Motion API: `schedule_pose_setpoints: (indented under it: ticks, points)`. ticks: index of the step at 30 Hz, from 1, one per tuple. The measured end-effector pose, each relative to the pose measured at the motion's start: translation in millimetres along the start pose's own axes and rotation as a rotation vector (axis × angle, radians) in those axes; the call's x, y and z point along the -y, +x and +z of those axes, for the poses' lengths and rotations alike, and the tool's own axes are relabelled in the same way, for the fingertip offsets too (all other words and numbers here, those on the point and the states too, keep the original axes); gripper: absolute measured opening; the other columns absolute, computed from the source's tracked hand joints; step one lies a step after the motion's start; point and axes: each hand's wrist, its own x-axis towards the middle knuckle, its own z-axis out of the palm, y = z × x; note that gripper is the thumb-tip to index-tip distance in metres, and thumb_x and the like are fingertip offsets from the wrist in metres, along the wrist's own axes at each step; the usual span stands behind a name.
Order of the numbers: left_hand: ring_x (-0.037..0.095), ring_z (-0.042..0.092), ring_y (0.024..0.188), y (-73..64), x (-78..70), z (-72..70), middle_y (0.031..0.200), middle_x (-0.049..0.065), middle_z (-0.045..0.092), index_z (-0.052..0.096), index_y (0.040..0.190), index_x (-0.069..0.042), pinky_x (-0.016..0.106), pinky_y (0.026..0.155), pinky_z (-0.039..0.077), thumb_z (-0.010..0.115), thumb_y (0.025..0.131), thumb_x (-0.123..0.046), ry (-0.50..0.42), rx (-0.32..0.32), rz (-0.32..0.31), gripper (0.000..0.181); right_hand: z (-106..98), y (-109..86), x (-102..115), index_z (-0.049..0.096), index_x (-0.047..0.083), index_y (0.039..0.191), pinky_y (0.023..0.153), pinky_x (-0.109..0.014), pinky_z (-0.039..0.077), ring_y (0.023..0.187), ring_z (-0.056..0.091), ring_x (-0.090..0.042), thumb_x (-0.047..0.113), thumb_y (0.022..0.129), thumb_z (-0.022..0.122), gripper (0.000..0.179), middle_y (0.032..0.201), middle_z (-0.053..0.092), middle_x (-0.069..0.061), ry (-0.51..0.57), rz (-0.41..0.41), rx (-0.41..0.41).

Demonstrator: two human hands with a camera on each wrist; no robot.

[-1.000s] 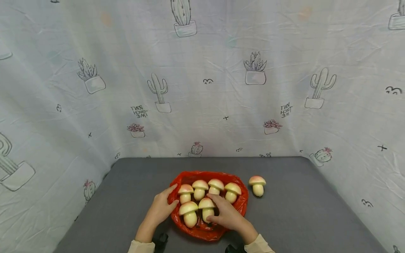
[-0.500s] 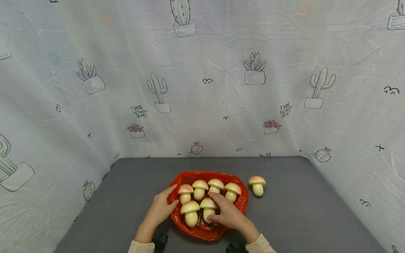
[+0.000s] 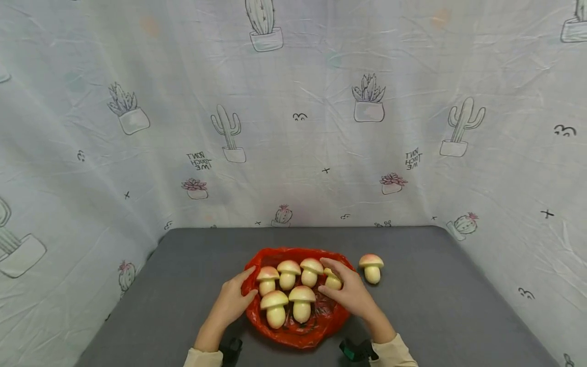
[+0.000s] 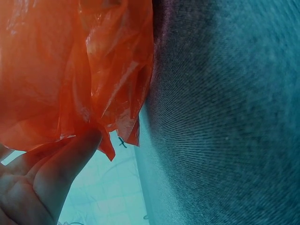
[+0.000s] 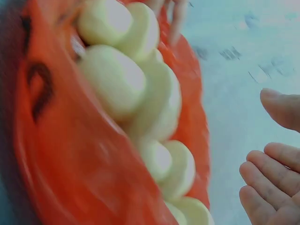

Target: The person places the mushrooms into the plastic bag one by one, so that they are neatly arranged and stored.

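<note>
A red plastic bag (image 3: 298, 340) lies spread wide in the middle of the table, with several toy mushrooms (image 3: 301, 308) with cream stems and pink-tinged caps inside it. My left hand (image 3: 231, 300) holds the bag's left rim; in the left wrist view its thumb (image 4: 70, 166) lies against the bag's edge. Over the right side of the bag is my right hand (image 3: 352, 290), thumb and fingers spread apart, partly covering the rightmost mushroom (image 3: 332, 280). The right wrist view shows the right hand's fingers (image 5: 267, 180) relaxed, with nothing in them.
One more toy mushroom (image 3: 372, 269) rests on the grey table (image 3: 206, 260) just right of the bag. A pale curtain (image 3: 293, 137) with cactus drawings encloses the table at the back and sides.
My right hand has let go of the front right mushroom and moved right and away from me, toward the rightmost mushroom. That front mushroom stands slightly further right than before. My left hand stays put.
</note>
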Motion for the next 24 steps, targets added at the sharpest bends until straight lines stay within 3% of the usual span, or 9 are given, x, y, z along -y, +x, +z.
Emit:
schedule_pose_setpoints:
  ticks: [11,14,18,20,24]
  points:
    - [0.036,0.055,0.118,2.0,0.4,-1.2,0.130,0.019,0.057,0.054,0.135,-0.004,0.048,0.090,0.051,0.070,0.082,-0.005,0.006,0.020,-0.019,0.055,-37.3,-4.8,-11.8,0.043,0.003,0.139,0.103,-0.051,0.037,0.131,0.043,-0.036,0.013,0.086,0.069,0.060,0.141,0.046,-0.019,-0.010,-0.026,-0.105]
    - [0.036,0.056,0.117,1.5,1.0,-0.8,0.130,0.019,0.057,0.053,0.135,-0.005,0.046,0.087,0.052,0.070,0.083,-0.005,0.010,0.022,-0.020,0.055,-49.0,-7.6,-16.6,0.043,0.005,0.140,0.106,-0.032,0.039,0.133,0.040,-0.036,0.014,0.086,0.069,0.061,0.143,0.045,-0.017,-0.045,-0.007,-0.142]
    - [0.036,0.057,0.116,-0.7,2.2,-0.3,0.131,0.020,0.056,0.053,0.135,-0.005,0.045,0.086,0.053,0.069,0.083,-0.006,0.012,0.014,-0.011,0.054,-63.6,-12.4,-26.0,0.040,0.006,0.142,0.102,-0.008,0.032,0.135,0.035,-0.039,0.017,0.087,0.069,0.064,0.145,0.042,-0.017,-0.058,0.043,-0.177]
    - [0.036,0.056,0.116,-0.8,2.7,0.0,0.131,0.020,0.056,0.053,0.135,-0.004,0.046,0.086,0.053,0.069,0.083,-0.006,0.013,0.010,-0.007,0.054,-70.2,-14.3,-33.4,0.039,0.006,0.143,0.105,-0.015,0.035,0.135,0.033,-0.041,0.017,0.087,0.069,0.065,0.146,0.040,-0.018,-0.068,0.059,-0.190]
    - [0.037,0.056,0.117,-0.8,4.0,-0.1,0.131,0.021,0.056,0.052,0.136,-0.005,0.047,0.087,0.052,0.069,0.083,-0.006,0.015,0.021,-0.013,0.055,-79.6,-17.1,-48.9,0.037,0.006,0.144,0.105,-0.044,0.034,0.135,0.033,-0.041,0.015,0.086,0.070,0.067,0.147,0.038,-0.019,-0.106,0.073,-0.202]
